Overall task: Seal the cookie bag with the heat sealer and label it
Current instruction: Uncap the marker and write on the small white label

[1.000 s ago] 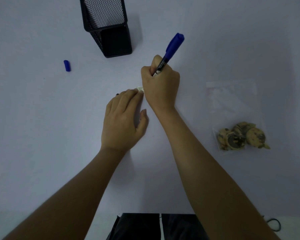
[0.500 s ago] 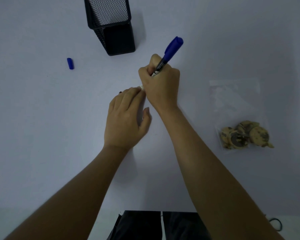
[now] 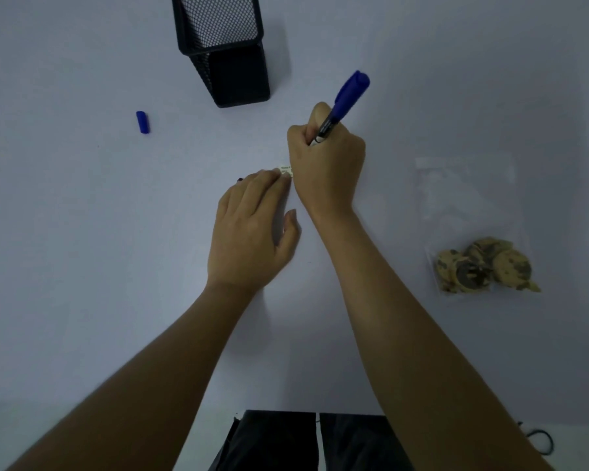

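Note:
A small white label (image 3: 284, 170) lies on the table, mostly covered by both hands. My left hand (image 3: 252, 232) rests flat with its fingertips pressing the label's near edge. My right hand (image 3: 327, 168) is closed around a blue marker (image 3: 344, 102), whose tip is hidden behind the fingers above the label. A clear plastic bag (image 3: 463, 195) with several chocolate-chip cookies (image 3: 480, 266) in its lower end lies flat to the right, apart from both hands.
A black mesh pen holder (image 3: 221, 45) stands at the back centre. The marker's blue cap (image 3: 142, 122) lies at the left. A dark object (image 3: 313, 440) sits at the near table edge, and a black cord loop (image 3: 541, 441) at the lower right.
The hands stay in nearly the same place over the label; the marker has tilted slightly. The view has shifted a little.

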